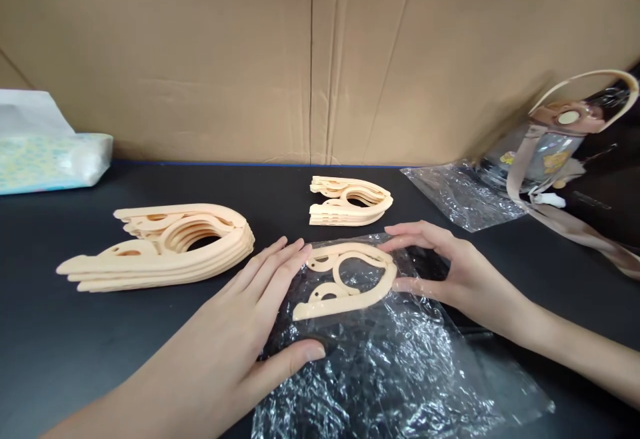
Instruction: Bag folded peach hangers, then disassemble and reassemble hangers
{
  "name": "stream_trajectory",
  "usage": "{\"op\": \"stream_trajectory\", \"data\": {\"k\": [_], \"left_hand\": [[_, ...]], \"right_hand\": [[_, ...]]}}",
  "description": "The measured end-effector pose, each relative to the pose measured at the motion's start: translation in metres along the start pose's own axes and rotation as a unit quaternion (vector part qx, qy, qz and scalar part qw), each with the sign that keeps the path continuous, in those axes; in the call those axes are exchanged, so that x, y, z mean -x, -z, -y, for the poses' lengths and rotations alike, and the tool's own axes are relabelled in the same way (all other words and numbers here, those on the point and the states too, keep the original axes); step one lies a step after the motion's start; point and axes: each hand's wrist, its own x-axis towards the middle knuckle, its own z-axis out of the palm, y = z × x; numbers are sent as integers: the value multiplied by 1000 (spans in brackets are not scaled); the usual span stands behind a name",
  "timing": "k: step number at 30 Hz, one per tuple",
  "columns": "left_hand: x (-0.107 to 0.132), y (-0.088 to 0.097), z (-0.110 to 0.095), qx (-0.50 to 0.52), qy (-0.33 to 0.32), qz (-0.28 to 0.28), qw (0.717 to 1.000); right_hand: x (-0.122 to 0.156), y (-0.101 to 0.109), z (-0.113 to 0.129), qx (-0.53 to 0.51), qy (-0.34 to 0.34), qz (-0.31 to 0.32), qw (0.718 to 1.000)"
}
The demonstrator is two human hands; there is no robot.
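A cream plastic folding hanger (pixel 345 302), folded up, lies within the outline of a clear plastic bag (pixel 390 366); whether it is inside or on top, I cannot tell. My left hand (pixel 250 319) rests on the bag's left side, fingers stretched out and thumb spread, fingertips at the hanger's left end. At the curved right end, the thumb and fingers of my right hand (pixel 455 269) grip the hanger from both sides. Left of my hands lies a larger-looking stack of folded hangers (pixel 200 262). Behind them sits another stack of folded hangers (pixel 350 214).
A tissue pack (pixel 55 159) lies at the far left of the black table (pixel 45 332). At the right, a clear bottle (pixel 547 149) with a handle and strap (pixel 565 222) stands by another plastic bag (pixel 453 192). A cardboard wall (pixel 210 59) closes off the back.
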Motion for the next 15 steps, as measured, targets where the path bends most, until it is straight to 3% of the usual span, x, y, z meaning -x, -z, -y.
{"op": "stream_trajectory", "data": {"k": [6,10,15], "left_hand": [[2,1,0,-15,-11,-6,1000],[2,0,1,-22,-15,-15,1000],[1,-2,-3,-19,-12,-18,1000]], "right_hand": [[-4,-4,9,106,56,-14,993],[-5,-10,12,204,117,-49,971],[-5,-7,16,250,142,-44,957]]}}
